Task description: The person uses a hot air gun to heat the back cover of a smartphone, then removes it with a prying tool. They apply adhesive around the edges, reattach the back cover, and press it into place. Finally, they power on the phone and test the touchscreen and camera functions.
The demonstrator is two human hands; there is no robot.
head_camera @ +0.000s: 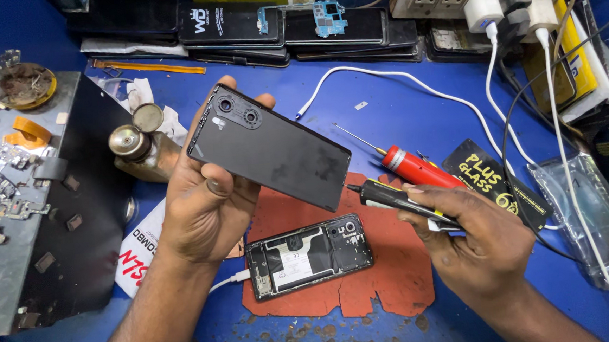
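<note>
Our left hand (204, 205) grips the back cover (270, 154), raised above the mat (395, 271). Our right hand (474, 241) clasps a black tool (394, 197); the opened phone (308, 255) lies on the mat.

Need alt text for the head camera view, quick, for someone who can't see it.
The left hand holds up a black phone back cover, while the right hand holds a black pen-shaped tool. An opened phone lies on a red mat on the blue bench.

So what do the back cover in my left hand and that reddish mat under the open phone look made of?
Back cover: seemingly matte black plastic, dull sheen with faint smudges, though coated glass can't be ruled out. Mat: probably soft rubber or silicone, flat red-brown, with ragged, torn-looking edges. The left hand grips the cover.
</note>
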